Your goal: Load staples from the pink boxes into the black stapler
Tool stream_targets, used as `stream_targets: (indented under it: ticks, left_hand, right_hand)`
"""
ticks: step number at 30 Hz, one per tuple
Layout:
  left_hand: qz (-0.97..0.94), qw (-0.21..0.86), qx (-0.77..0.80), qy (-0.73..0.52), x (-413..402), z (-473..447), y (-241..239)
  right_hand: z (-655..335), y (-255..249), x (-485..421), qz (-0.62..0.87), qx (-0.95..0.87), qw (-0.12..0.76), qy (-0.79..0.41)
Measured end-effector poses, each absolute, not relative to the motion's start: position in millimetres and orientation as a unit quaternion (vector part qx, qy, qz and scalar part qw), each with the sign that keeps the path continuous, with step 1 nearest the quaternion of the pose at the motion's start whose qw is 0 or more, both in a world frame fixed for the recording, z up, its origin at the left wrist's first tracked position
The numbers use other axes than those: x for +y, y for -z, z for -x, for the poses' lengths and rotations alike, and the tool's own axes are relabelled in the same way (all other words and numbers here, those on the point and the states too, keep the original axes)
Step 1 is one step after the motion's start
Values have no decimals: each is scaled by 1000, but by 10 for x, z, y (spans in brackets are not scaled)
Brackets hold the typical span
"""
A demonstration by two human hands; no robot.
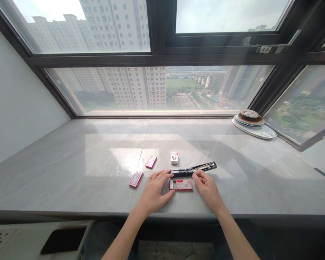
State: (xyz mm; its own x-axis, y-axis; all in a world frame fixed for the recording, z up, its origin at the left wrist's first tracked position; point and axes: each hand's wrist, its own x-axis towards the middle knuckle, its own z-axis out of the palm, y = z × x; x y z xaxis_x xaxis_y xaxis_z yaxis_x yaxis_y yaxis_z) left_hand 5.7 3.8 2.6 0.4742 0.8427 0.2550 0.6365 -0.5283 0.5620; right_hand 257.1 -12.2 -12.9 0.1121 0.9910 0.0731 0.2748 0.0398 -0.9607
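A black stapler (182, 173) lies unfolded on the grey stone ledge, its narrow top arm (207, 166) swung out to the right. At its left end, the fingertips of my left hand (155, 191) hold the body, with the thumb spread apart by the open box. My right hand (208, 189) is closed in a pinch against the stapler's middle near the hinge; anything between those fingertips is hidden. Just in front of the stapler, between my hands, lies a red and white staple box (183, 185) with its left end flap open.
Two more red and white boxes, one farther back (151, 162) and one nearer (136, 179), lie left of the stapler. Behind it stands a small white box (174, 158). Stacked plates (253, 124) occupy the back right corner below the windows. The ledge's front edge (111, 213) runs beneath my forearms.
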Motion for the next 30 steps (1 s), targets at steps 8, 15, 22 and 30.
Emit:
stream_targets:
  ticks: [8, 15, 22, 30]
  left_hand:
    - [-834, 192, 451, -254, 51, -51, -30]
    - [-836, 183, 448, -258, 26, -71, -37]
    - [-830, 192, 446, -274, -43, -75, -8]
    - [-835, 185, 438, -278, -89, -75, 9]
  right_hand:
    - [-2526, 102, -120, 591, -566, 444, -365]
    - [-2478, 88, -136, 598, -628, 393, -307]
    - [-2528, 117, -176, 585, -628, 403, -317]
    - [-2520, 107, -229, 580, -630, 420, -299]
